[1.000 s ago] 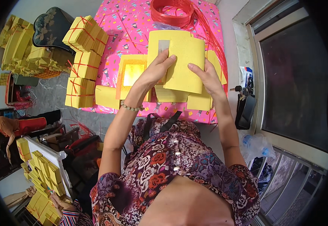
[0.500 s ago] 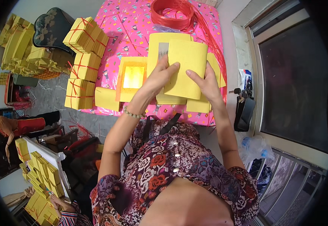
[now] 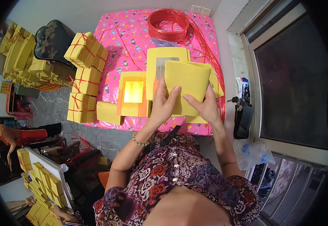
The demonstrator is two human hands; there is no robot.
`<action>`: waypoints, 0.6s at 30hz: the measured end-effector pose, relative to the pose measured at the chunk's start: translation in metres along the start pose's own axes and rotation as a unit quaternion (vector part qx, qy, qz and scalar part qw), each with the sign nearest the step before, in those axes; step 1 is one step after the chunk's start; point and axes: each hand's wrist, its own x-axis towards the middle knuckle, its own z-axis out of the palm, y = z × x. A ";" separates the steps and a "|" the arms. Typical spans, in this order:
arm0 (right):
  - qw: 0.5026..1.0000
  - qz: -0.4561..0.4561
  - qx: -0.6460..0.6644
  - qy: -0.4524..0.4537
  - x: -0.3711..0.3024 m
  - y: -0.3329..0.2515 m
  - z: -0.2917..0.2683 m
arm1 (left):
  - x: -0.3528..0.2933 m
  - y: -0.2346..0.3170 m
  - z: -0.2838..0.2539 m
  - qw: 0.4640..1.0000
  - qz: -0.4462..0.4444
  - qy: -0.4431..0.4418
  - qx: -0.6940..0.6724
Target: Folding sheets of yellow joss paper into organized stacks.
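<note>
Between both hands I hold a folded stack of yellow paper (image 3: 186, 81) above the near part of the table. My left hand (image 3: 165, 102) grips its left side, thumb on the front face. My right hand (image 3: 206, 105) grips the right side, its thumb also on the front. The fingers behind the paper are partly hidden. Beyond it lies a larger yellow sheet pile (image 3: 152, 56) with a silver-grey patch (image 3: 160, 67). To its left rests a yellow sheet with an orange border and shiny gold square (image 3: 133, 92), beside a plain yellow stack (image 3: 109, 112).
Red-tied yellow paper bundles (image 3: 83, 81) are piled on the left of the pink patterned table cover (image 3: 124, 41). A red coil of plastic strip (image 3: 167, 24) sits at the back. Other people work at a table (image 3: 64, 180) lower left; a door (image 3: 288, 83) stands right.
Both hands and the held paper have come nearer to my body. The view has tilted, so the table appears lower. The grip stays on the paper's sides.
</note>
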 end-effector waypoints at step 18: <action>0.998 -0.011 0.036 0.058 -0.006 -0.002 0.002 | -0.016 -0.002 -0.001 0.999 -0.023 0.025 0.014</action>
